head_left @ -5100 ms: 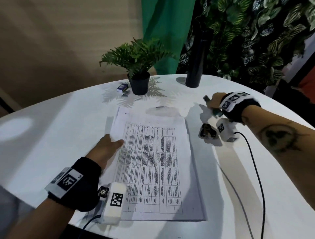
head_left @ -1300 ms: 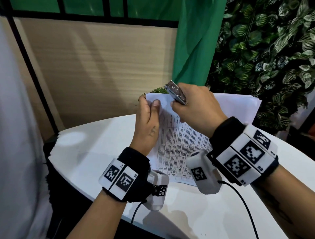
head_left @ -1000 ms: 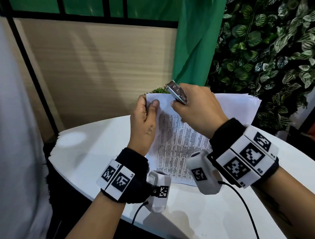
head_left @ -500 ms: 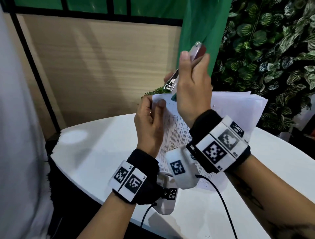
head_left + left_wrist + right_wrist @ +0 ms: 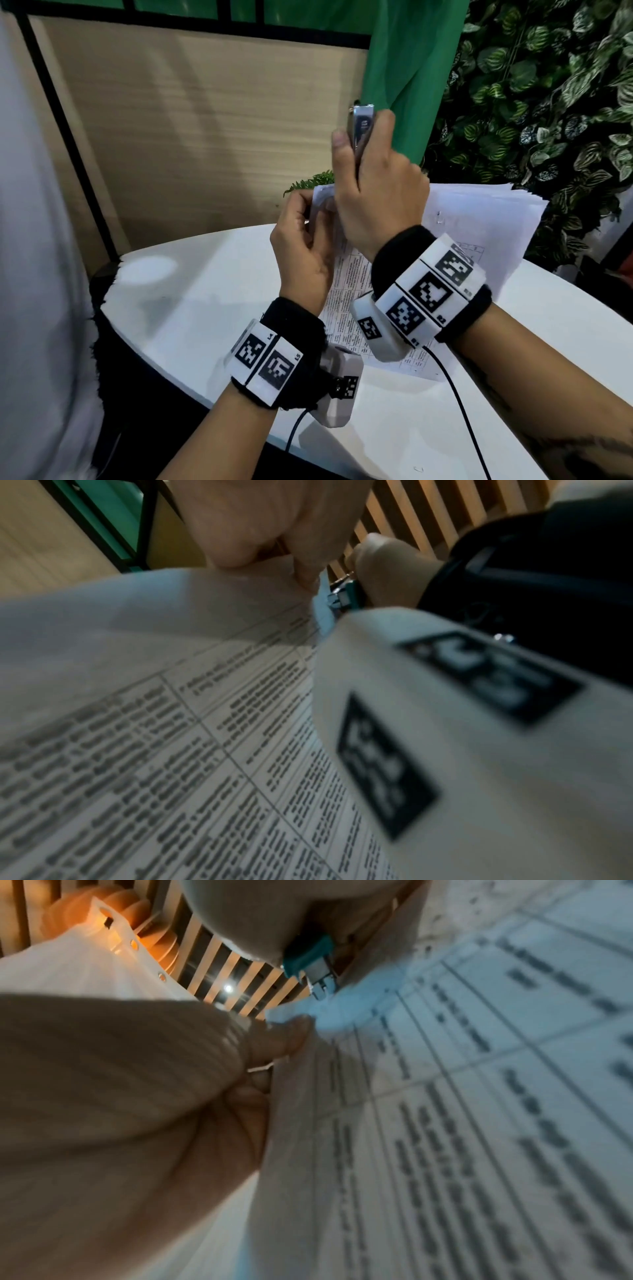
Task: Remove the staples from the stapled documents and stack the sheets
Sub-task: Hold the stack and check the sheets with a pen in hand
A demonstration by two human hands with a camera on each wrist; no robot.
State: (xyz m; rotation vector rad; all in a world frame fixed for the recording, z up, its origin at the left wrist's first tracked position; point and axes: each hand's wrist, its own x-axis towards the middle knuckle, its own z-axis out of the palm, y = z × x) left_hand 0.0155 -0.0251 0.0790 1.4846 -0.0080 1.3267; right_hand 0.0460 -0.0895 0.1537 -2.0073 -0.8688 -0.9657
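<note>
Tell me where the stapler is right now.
In the head view the stapler stands upright in the right hand, above the top left corner of the stapled document that the left hand pinches.

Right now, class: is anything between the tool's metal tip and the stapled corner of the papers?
Nothing visible. In the right wrist view the stapler's metal tip meets the document's top corner. The left hand pinches that corner beside it; the right hand holds the tool upright.

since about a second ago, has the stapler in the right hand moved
Yes. The stapler has swung up from lying across the document's top corner to standing upright before the green curtain, its lower end at the corner.
</note>
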